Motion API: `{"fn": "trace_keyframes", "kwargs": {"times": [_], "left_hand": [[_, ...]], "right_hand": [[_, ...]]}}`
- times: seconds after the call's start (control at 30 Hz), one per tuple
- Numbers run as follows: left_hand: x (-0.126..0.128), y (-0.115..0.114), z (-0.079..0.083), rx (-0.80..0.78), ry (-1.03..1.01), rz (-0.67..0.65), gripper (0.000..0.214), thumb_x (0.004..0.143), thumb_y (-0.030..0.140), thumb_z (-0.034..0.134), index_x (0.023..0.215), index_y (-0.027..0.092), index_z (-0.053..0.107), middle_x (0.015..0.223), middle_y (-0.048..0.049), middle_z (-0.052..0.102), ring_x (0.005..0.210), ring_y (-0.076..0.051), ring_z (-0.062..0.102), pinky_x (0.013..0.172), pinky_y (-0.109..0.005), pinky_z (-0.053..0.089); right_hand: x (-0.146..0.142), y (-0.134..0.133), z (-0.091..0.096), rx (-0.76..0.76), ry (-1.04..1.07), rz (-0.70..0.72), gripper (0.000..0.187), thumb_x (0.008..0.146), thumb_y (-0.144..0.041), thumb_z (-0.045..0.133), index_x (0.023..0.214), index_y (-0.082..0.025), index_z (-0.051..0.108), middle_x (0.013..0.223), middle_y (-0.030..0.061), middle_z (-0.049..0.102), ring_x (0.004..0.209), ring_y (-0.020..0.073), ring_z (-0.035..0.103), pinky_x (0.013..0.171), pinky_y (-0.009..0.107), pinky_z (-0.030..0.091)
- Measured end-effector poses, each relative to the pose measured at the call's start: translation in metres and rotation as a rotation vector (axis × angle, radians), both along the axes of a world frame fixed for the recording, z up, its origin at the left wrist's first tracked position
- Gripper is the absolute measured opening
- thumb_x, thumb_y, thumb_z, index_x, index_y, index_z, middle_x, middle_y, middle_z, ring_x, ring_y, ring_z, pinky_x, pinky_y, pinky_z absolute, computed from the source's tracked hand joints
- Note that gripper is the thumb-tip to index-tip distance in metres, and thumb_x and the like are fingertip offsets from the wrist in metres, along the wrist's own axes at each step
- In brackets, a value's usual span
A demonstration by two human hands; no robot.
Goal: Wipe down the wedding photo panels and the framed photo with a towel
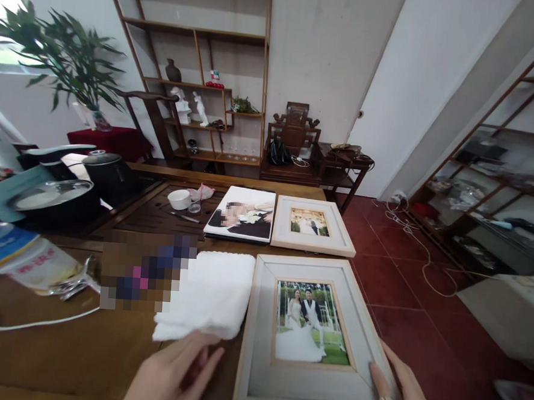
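My right hand (pixel 403 386) grips the right side of a pale wooden picture frame (pixel 256 377), thumb on the front and fingers along the outer edge. A ring shows on this hand. The frame lies face up and holds a photo of a couple outdoors. Left of it lies a folded white cloth (pixel 214 287). My left hand (pixel 179 366) is at the cloth's lower edge, fingers bent, with a gap between thumb and index finger. Beyond are a second framed photo (pixel 348 244) and a print or album (pixel 243 213) showing a dark suit.
The wooden table (pixel 35 355) also bears a plastic bag (pixel 37 258) with a white cord, a blurred-out item, a white cup (pixel 179 199), a glass-lidded pot (pixel 52 202) and a dark kettle (pixel 108 172). Shelves (pixel 196 30) and a carved chair (pixel 293 141) stand behind.
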State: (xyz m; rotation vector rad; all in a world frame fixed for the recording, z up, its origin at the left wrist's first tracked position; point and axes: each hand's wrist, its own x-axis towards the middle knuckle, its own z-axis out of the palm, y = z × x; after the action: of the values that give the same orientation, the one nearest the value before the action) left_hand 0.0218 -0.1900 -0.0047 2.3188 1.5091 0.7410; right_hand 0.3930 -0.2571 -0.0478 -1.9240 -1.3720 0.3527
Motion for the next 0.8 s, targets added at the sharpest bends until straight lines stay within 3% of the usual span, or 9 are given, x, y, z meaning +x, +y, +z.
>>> {"fn": "trace_keyframes", "kwargs": {"times": [0.07, 0.13, 0.3, 0.4, 0.5, 0.67, 0.8], "left_hand": [[-0.018, 0.006, -0.007, 0.248, 0.072, 0.014, 0.013, 0.086, 0.027, 0.051, 0.094, 0.024, 0.061, 0.098, -0.0073, 0.064, 0.089, -0.023, 0.063, 0.074, -0.033, 0.051], [-0.031, 0.013, -0.016, 0.4, 0.16, -0.013, 0.014, 0.084, 0.022, 0.052, 0.095, 0.023, 0.061, 0.122, -0.0106, 0.055, 0.113, -0.029, 0.053, 0.088, -0.041, 0.046], [-0.031, 0.025, -0.027, 0.401, 0.35, -0.124, 0.032, 0.081, 0.013, 0.049, 0.11, 0.022, 0.058, 0.145, -0.0113, 0.034, 0.122, -0.03, 0.043, 0.091, -0.044, 0.045], [-0.02, 0.033, -0.022, 0.327, 0.427, -0.097, 0.024, 0.075, 0.012, 0.05, 0.092, 0.021, 0.063, 0.145, -0.0077, 0.035, 0.114, -0.032, 0.047, 0.085, -0.046, 0.046], [-0.015, 0.044, -0.02, 0.33, 0.46, -0.045, 0.01, 0.072, 0.015, 0.054, 0.075, 0.02, 0.062, 0.133, -0.0086, 0.05, 0.101, -0.033, 0.052, 0.077, -0.046, 0.047], [-0.029, 0.062, -0.01, 0.481, 0.31, 0.014, 0.019, 0.08, 0.016, 0.05, 0.094, 0.019, 0.062, 0.105, -0.0108, 0.062, 0.092, -0.028, 0.056, 0.072, -0.041, 0.05], [-0.024, 0.067, 0.014, 0.649, 0.102, 0.038, 0.021, 0.079, 0.007, 0.049, 0.096, 0.017, 0.057, 0.123, -0.0144, 0.053, 0.112, -0.03, 0.05, 0.088, -0.045, 0.047]], "right_hand": [[-0.005, 0.002, 0.001, 0.007, -0.008, 0.02, 0.046, 0.077, -0.045, 0.049, 0.121, -0.029, 0.049, 0.123, 0.0067, 0.059, 0.113, 0.0296, 0.056, 0.091, 0.043, 0.049], [-0.008, 0.003, 0.0, -0.003, -0.003, 0.023, 0.044, 0.078, -0.046, 0.048, 0.118, -0.029, 0.049, 0.121, 0.0076, 0.059, 0.111, 0.0292, 0.057, 0.089, 0.042, 0.05], [-0.001, 0.009, -0.004, -0.047, 0.058, 0.075, 0.039, 0.078, -0.047, 0.05, 0.111, -0.026, 0.048, 0.116, 0.0092, 0.06, 0.106, 0.0277, 0.058, 0.089, 0.041, 0.049], [0.005, 0.019, 0.0, -0.073, 0.104, 0.161, 0.047, 0.077, -0.042, 0.054, 0.118, -0.024, 0.043, 0.12, 0.0104, 0.057, 0.111, 0.0265, 0.056, 0.094, 0.041, 0.046], [0.005, 0.03, 0.007, -0.062, 0.132, 0.204, 0.055, 0.074, -0.037, 0.056, 0.125, -0.023, 0.04, 0.119, 0.0106, 0.056, 0.108, 0.0255, 0.057, 0.093, 0.04, 0.045], [-0.012, 0.046, 0.014, -0.039, 0.305, 0.208, 0.046, 0.074, -0.036, 0.059, 0.115, -0.022, 0.045, 0.108, 0.0086, 0.061, 0.099, 0.0236, 0.061, 0.085, 0.036, 0.05], [-0.036, 0.06, 0.008, 0.027, 0.37, 0.214, 0.035, 0.074, -0.036, 0.061, 0.104, -0.023, 0.047, 0.11, 0.0085, 0.06, 0.102, 0.023, 0.06, 0.087, 0.035, 0.049]]}}
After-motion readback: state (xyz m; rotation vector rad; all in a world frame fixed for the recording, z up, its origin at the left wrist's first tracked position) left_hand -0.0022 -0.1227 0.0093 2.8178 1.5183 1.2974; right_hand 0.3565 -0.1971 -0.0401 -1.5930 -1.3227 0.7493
